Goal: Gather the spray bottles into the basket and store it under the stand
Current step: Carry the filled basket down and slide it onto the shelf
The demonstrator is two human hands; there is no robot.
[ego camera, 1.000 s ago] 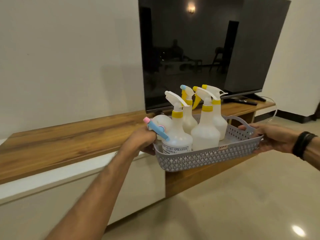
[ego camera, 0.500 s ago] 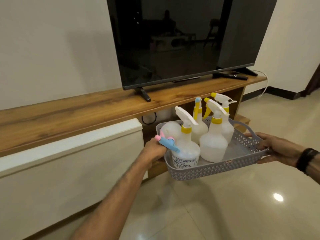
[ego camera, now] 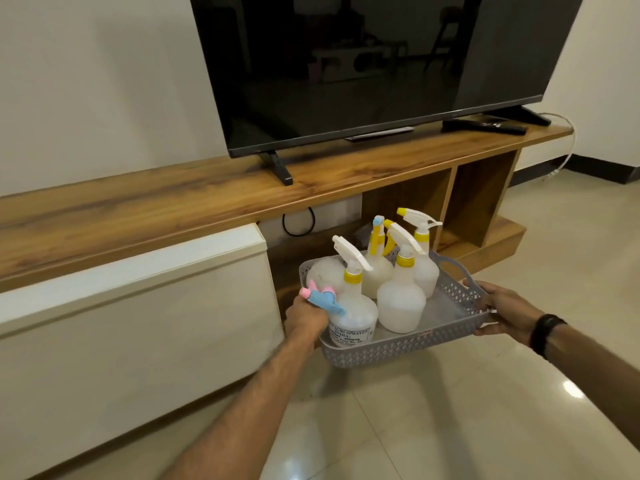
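Both short ends of a grey perforated basket (ego camera: 408, 344) are clasped: the left hand (ego camera: 306, 315) is closed around the left end, the right hand (ego camera: 507, 311) around the handle at the right end. Five spray bottles are carried inside. Four are kept upright with yellow collars, among them a labelled bottle (ego camera: 351, 315) at the front left corner. A fifth bottle (ego camera: 323, 277), with a blue and pink trigger, is laid on its side at the back left. The basket is held above the tiled floor (ego camera: 450, 427), just in front of the open shelf under the wooden stand (ego camera: 207, 206), beneath a television (ego camera: 363, 64).
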